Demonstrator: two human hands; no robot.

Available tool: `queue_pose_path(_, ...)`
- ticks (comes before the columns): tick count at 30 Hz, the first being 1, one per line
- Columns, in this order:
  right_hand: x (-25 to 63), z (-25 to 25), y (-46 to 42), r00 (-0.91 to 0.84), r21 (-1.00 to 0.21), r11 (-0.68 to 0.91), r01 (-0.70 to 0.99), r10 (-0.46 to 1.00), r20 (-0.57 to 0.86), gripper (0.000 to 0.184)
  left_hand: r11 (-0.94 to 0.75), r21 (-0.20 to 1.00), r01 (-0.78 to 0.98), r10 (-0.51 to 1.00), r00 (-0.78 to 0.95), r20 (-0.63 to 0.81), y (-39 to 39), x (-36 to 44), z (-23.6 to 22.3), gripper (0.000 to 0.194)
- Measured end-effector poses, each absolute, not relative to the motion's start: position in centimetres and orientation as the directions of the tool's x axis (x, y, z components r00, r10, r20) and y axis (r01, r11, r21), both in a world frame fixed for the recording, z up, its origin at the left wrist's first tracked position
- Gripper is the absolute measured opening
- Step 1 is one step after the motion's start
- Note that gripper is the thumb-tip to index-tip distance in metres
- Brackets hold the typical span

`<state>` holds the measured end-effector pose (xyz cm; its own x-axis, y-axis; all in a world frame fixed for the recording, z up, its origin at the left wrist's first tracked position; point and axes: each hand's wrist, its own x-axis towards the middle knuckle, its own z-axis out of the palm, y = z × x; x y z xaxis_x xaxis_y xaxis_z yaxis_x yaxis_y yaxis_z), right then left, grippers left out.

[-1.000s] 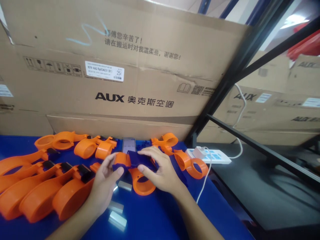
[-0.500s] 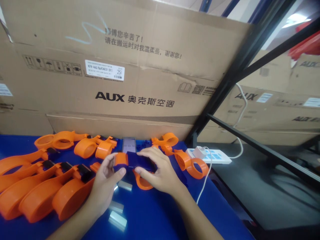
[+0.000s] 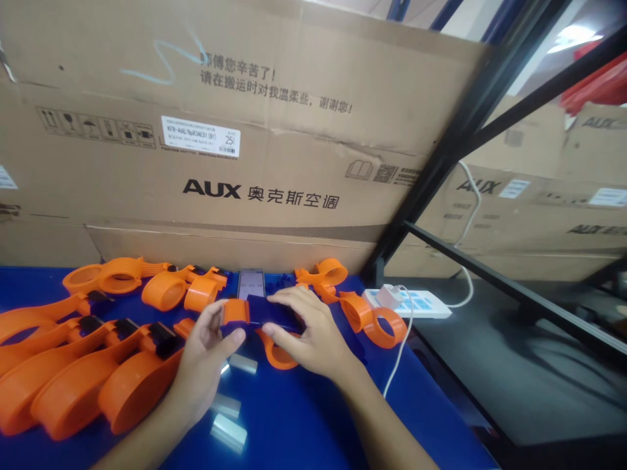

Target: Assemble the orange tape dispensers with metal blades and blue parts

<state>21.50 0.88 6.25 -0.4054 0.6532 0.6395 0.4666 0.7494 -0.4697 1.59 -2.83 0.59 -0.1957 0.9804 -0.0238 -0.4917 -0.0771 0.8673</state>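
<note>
"Blue plastic part has levelled since the earlier frame. Nearest?"

"Silvery strips; orange tape dispensers toward the tabletop's left edge. Next, left hand: fingers grasping orange piece. Right hand: fingers gripping blue plastic part, over the far half."

"Beyond?"

"Phone near far edge; carton behind."

Printed cardboard behind a blue tabletop, black metal frame.

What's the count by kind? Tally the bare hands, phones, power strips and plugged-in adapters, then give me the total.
Bare hands, left hand and right hand: 2
Phone: 1
Power strip: 1
Plugged-in adapter: 1
Total: 5
</note>
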Motion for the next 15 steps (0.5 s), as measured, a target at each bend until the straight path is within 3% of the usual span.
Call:
queue_pose_path(4, 21.86, 6.44, 0.94, -0.453, -0.502, 0.738, 0.451, 0.674, 0.584, 0.036, -0.095, 0.866, -0.491, 0.984, -0.179, 0.006, -2.99, 1.54, 0.77, 0.058)
queue_pose_path(10, 22.52, 6.55, 0.90, -0.508, -0.528, 0.713, 0.461, 0.700, 0.502, 0.067, -0.186, 0.842, -0.506, 0.982, -0.089, 0.164, -3.46, 1.02, 1.00, 0.070)
queue_pose_path(15, 22.25, 6.09, 0.79, -0.528, -0.326, 0.806, 0.495, 0.576, 0.624, 0.067, -0.198, 0.830, -0.522, 0.979, -0.056, 0.197, -3.80, 1.08, 1.14, 0.073)
